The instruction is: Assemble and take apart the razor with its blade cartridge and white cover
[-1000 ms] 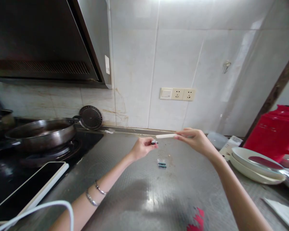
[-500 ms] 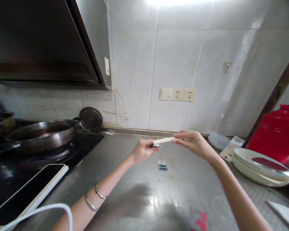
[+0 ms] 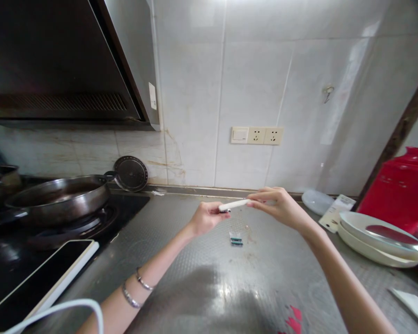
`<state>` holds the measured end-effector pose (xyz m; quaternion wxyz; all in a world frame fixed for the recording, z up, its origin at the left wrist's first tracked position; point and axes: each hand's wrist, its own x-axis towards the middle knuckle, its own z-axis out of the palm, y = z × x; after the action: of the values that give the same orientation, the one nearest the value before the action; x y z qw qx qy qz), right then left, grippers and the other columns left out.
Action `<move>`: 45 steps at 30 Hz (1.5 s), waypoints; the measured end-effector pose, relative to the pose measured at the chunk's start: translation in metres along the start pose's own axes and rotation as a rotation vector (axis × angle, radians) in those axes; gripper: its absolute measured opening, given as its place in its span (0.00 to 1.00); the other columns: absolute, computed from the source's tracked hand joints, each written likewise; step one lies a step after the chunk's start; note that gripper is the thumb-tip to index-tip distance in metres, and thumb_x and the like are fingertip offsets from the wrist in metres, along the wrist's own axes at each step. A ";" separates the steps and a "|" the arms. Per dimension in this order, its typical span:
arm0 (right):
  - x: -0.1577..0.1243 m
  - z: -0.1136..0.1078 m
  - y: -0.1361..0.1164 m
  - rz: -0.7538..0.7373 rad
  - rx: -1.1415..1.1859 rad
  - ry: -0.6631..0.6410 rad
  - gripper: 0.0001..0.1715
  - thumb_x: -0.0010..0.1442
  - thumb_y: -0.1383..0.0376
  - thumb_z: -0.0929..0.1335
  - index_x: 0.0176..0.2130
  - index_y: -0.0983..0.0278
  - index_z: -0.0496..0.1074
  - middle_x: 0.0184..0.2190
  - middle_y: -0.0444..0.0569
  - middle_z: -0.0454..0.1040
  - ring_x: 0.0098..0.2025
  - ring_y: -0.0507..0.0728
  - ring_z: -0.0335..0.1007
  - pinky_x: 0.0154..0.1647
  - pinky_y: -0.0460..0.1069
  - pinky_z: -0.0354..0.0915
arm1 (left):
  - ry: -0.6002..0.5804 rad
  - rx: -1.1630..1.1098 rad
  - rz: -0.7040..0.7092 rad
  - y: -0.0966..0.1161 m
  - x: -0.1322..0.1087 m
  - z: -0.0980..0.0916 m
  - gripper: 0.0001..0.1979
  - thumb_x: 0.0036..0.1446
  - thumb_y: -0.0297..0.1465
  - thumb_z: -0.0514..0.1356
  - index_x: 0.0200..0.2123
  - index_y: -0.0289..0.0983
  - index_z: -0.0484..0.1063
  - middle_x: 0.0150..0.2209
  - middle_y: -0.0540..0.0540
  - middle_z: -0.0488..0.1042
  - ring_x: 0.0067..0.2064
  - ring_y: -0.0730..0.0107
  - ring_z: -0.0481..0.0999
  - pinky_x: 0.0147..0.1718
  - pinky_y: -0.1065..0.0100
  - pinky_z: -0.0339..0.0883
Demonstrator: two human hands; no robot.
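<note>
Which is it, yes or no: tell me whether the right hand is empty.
No, the right hand grips a slim white object by one end.

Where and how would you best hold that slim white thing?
Probably pinch the slim white thing by its right end, coming from the right, as the right hand does: it looks long and narrow, and its left end is close against the left hand.
</note>
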<state>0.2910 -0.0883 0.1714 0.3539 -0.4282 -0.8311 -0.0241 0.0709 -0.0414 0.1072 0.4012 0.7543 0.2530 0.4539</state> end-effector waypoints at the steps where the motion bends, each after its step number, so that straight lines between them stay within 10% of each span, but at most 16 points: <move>1: 0.000 0.000 0.003 0.015 -0.026 0.017 0.17 0.56 0.54 0.64 0.34 0.61 0.77 0.30 0.49 0.77 0.31 0.54 0.71 0.35 0.48 0.62 | -0.007 -0.021 -0.004 -0.001 0.000 0.000 0.08 0.46 0.31 0.62 0.27 0.31 0.73 0.25 0.49 0.72 0.28 0.75 0.69 0.30 0.73 0.63; 45: 0.000 -0.001 0.004 0.129 0.200 -0.061 0.22 0.52 0.50 0.66 0.34 0.65 0.77 0.35 0.51 0.76 0.37 0.59 0.71 0.36 0.48 0.64 | -0.072 -0.036 -0.019 0.000 -0.001 0.000 0.09 0.48 0.33 0.61 0.26 0.31 0.71 0.26 0.46 0.74 0.26 0.76 0.69 0.24 0.75 0.60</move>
<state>0.2948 -0.0861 0.1710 0.3700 -0.4441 -0.8105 0.0949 0.0701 -0.0422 0.1072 0.4278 0.7603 0.2374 0.4272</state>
